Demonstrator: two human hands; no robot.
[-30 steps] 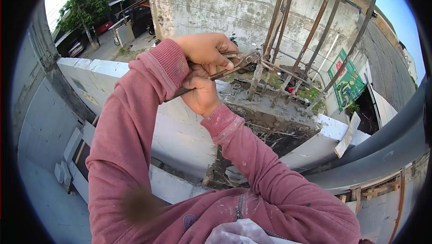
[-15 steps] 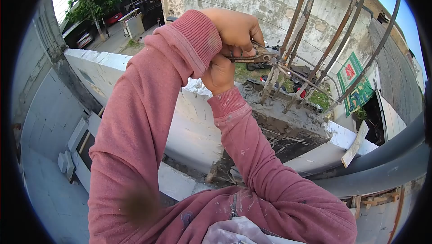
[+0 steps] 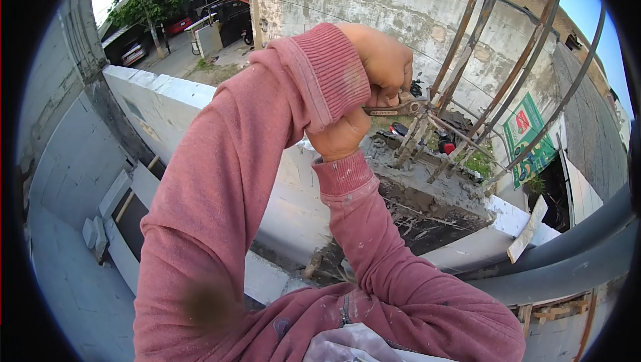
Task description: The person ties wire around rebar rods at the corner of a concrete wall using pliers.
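My left hand (image 3: 382, 61) reaches over from above, its fingers curled down onto the pincers (image 3: 394, 108). Below it, my right hand (image 3: 342, 136) is closed around the handle end, partly hidden by the left cuff. The metal jaws point right and meet the upright rebar (image 3: 461, 41) where a thinner bar, a stirrup (image 3: 461, 131), crosses it. Whether wire sits in the jaws is too small to tell. Several rusty bars rise out of the rough concrete (image 3: 427, 188) on top of the wall.
White block walls (image 3: 287, 188) run below my arms. Thick grey pipes (image 3: 567, 262) lie at right, beside a leaning board strip (image 3: 527, 222). A green banner (image 3: 527, 135) hangs behind the bars. A weathered wall (image 3: 374, 1) stands beyond, with a motorcycle partly visible before it.
Both hands and the pincers have shifted right and slightly down in view, partly with the camera's turn. The left wrist now covers more of the right hand. The jaws stay at the rebar.
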